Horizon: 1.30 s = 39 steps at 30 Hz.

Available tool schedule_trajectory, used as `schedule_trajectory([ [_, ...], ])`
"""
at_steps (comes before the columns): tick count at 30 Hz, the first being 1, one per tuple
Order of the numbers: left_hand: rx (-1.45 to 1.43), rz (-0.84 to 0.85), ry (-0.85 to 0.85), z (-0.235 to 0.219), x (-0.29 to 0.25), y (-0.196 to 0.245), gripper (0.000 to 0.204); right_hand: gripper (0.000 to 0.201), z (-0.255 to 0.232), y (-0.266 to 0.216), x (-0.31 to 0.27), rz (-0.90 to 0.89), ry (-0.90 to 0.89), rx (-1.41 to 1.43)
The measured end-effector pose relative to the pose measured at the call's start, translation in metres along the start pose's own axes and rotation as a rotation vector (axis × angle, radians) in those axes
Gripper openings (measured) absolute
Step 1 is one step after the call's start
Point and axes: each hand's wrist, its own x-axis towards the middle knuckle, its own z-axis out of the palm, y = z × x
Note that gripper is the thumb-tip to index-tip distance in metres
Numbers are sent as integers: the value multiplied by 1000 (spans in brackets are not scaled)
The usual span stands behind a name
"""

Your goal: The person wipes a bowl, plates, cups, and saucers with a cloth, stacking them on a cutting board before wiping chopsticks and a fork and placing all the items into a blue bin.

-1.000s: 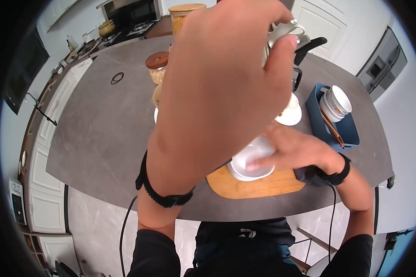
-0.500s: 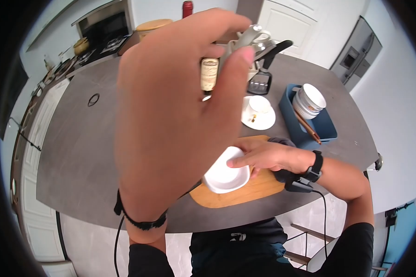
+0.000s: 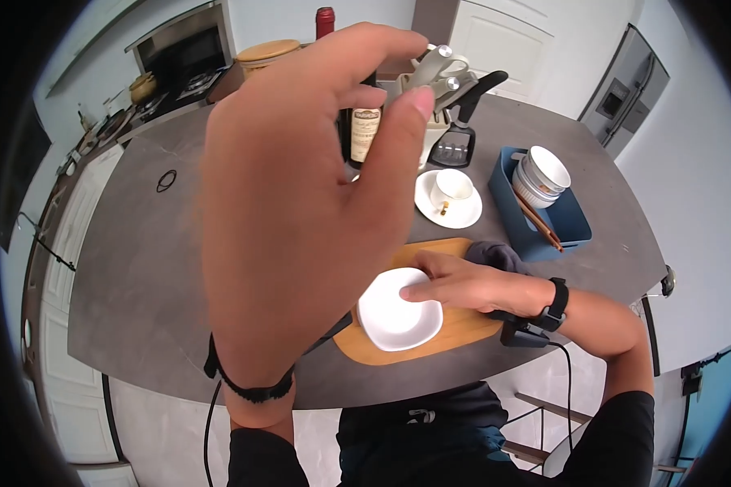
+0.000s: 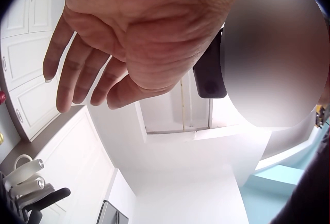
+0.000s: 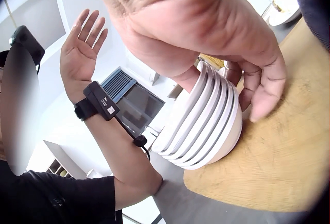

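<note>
My left hand (image 3: pixel 300 195) is raised close before the head camera, holding nothing, with fingers and thumb apart. The left wrist view shows the same palm (image 4: pixel 124 33) with loosely extended fingers. My right hand (image 3: pixel 479 284) grips a stack of several white bowls (image 5: pixel 206 123) at its far right side, thumb inside the top bowl (image 3: pixel 398 321) and fingers outside. In the right wrist view the nested bowls stand over a wooden cutting board (image 3: pixel 467 325). A dark grey cloth (image 3: pixel 499 256) lies at the board's right end, behind the right wrist.
Right of the board stands a blue basket (image 3: pixel 508 215) with stacked bowls (image 3: pixel 548 170) and chopsticks (image 3: pixel 538 223). Behind the board are a cup (image 3: pixel 452 188) on a saucer (image 3: pixel 467 217), a wine bottle (image 3: pixel 365 134) and light-handled utensils (image 3: pixel 443 73). A black cable loop (image 3: pixel 166 180) lies left.
My right hand has gone from spread, blurred fingers over the bowls to a grip on their rim. The stack has shifted slightly toward me since half a second ago. My left hand stays raised.
</note>
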Motion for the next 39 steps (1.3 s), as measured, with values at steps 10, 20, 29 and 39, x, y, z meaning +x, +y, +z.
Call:
schedule_trajectory([
  [10, 102, 73, -28, 7, 0, 1, 26, 53, 3, -13, -22, 106, 47, 39],
  [20, 116, -26, -86, 13, -3, 6, 29, 57, -23, -18, -55, 91, 33, 263],
  [29, 113, 20, -56, 23, -6, 7, 29, 59, -135, -47, -154, -44, 495, 385],
  [39, 107, 6, -72, 27, -7, 11, 30, 59, -231, 14, -174, 202, 732, -24],
])
